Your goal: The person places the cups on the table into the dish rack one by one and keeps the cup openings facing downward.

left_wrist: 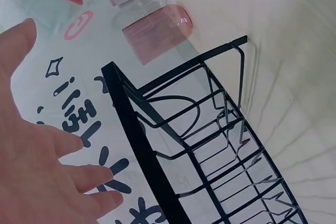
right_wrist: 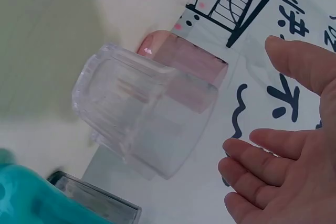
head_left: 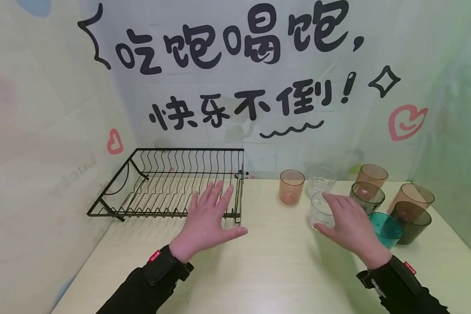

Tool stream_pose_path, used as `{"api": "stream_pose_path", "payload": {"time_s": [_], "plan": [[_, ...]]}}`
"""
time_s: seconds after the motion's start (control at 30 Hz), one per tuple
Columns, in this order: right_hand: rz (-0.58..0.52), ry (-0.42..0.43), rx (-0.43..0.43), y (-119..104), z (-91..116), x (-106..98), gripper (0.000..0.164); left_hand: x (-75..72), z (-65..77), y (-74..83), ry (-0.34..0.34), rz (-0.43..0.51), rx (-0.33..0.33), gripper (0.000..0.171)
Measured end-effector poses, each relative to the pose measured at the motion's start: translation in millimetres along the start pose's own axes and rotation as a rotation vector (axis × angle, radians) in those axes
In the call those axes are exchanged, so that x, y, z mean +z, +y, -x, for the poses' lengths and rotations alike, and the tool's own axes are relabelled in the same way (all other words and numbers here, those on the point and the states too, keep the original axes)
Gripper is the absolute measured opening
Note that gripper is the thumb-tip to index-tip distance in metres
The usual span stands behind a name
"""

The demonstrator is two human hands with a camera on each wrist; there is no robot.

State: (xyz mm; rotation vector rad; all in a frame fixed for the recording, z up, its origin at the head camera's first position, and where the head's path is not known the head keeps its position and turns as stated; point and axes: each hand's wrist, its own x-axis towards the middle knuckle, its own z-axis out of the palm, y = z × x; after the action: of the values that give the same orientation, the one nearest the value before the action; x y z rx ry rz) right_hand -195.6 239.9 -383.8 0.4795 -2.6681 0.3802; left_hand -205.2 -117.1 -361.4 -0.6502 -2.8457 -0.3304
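Hands (head_left: 207,222) (head_left: 351,224) above pale table (head_left: 274,270); lettered backdrop (head_left: 243,75)

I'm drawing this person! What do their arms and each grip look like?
The left sleeve and right sleeve are black. Each has a dark wristband with a little red tag marked in white. The left grip and right grip wear no gloves.

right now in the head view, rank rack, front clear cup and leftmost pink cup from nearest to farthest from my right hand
1. Front clear cup: just left of your right hand, beside the thumb and fingertips.
2. Leftmost pink cup: farther left and toward the back.
3. Rack: farthest left, past the pink cup.
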Motion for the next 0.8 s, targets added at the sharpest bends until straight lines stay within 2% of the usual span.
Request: {"api": "stream_pose_path", "payload": {"time_s": [0.3, 0.8], "plan": [[0.010, 0.004, 0.005, 6.2, -1.9, 12.4, 0.076, 7.6, -3.1, 2.6, 0.009, 0.005, 0.002, 0.112], [0.055, -0.012, -0.018, 11.2, -7.8, 26.8, 0.058, 17.6, -8.9, 6.4, -0.023, 0.026, -0.026, 0.113]]}}
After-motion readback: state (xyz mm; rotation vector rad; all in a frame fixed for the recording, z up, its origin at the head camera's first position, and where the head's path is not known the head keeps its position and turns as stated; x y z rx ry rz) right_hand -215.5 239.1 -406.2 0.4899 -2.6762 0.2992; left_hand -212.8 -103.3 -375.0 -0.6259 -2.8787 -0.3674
